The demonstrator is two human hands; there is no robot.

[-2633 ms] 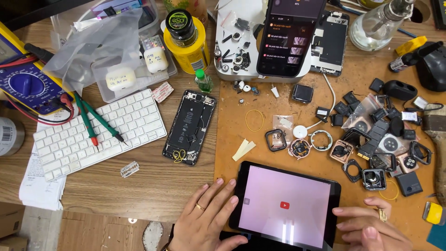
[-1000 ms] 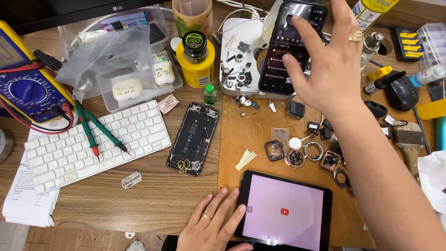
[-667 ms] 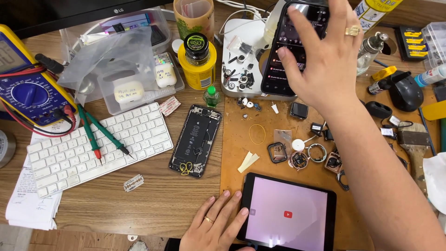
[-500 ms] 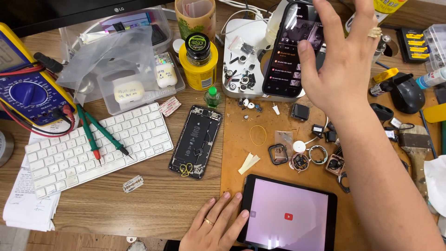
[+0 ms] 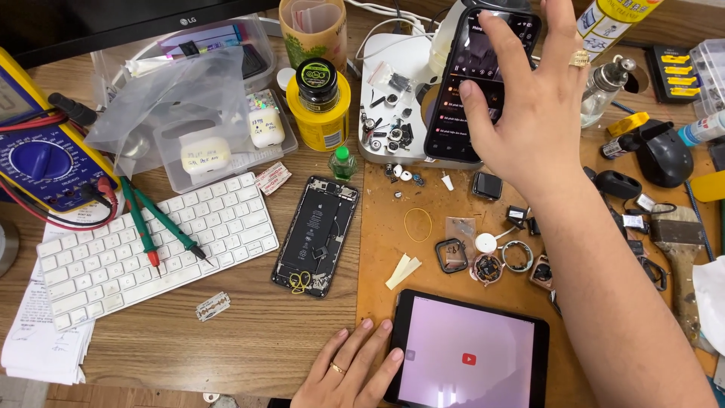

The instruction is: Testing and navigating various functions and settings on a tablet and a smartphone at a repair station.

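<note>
My right hand [image 5: 532,98] is stretched out over the far side of the desk, fingers spread, with the index finger touching the lit screen of a dark smartphone [image 5: 468,91] that leans on a white tray [image 5: 385,91] of small parts. My left hand [image 5: 351,370] lies flat on the wood near the front edge, its fingertips at the left rim of a small black tablet [image 5: 468,351] with a pale pink screen. Neither hand holds anything. An opened phone body [image 5: 316,234] lies between the keyboard and the orange mat [image 5: 377,249].
A white keyboard [image 5: 151,245] with green and red probes, a multimeter [image 5: 41,155], a clear box under a plastic bag [image 5: 189,113], a yellow jar [image 5: 321,106], a razor blade [image 5: 213,306], watch parts [image 5: 487,261], a brush [image 5: 680,242] and tools crowd the desk.
My right hand rose from beside the tablet and reached across to the phone, then shifted on its screen. The left hand stayed by the tablet. The camera view shifted slightly.
</note>
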